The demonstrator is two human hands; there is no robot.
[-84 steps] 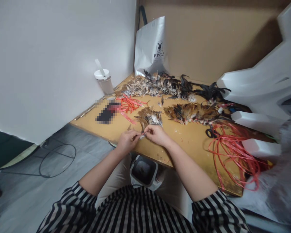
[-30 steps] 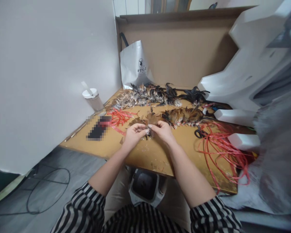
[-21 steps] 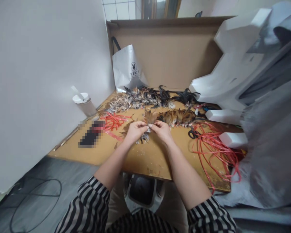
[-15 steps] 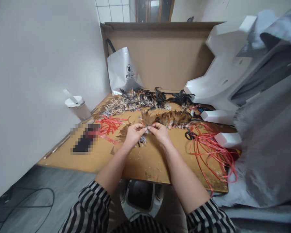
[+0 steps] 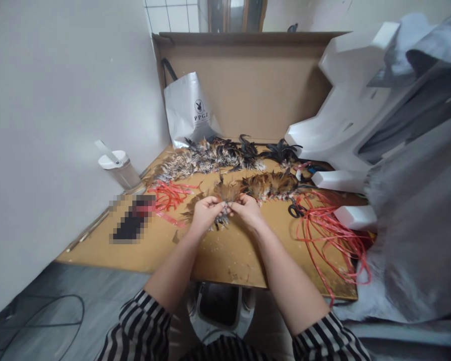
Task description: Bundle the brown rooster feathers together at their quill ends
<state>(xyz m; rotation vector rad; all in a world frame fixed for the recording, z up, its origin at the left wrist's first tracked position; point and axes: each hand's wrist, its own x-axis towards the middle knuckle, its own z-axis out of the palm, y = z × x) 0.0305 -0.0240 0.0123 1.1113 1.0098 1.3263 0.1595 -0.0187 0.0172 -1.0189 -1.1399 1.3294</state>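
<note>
My left hand (image 5: 207, 213) and my right hand (image 5: 248, 209) meet over the middle of the table, both closed in a pinch. Between the fingertips is the base of a small bunch of brown feathers (image 5: 227, 191), its tips fanning away from me. Under and beside my left hand lie more loose feathers (image 5: 221, 220), partly hidden by it. To the right of my right hand, a row of brown and black feather bunches (image 5: 272, 183) lies on the table. Behind it stretches a longer pile of pale and dark feathers (image 5: 206, 156).
Red plastic strips (image 5: 171, 194) lie at left, with longer red strands (image 5: 334, 235) at right beside black-handled scissors (image 5: 295, 210). A lidded cup (image 5: 120, 170) stands by the wall. A silver bag (image 5: 188, 110) leans at the back. White foam pieces (image 5: 355, 217) line the right of the table (image 5: 225, 265).
Both hands have come slightly lower and closer to me with the feather bunch, still pinching it. The bunch's tips are tilted a little more leftward. The camera view has shifted slightly.
</note>
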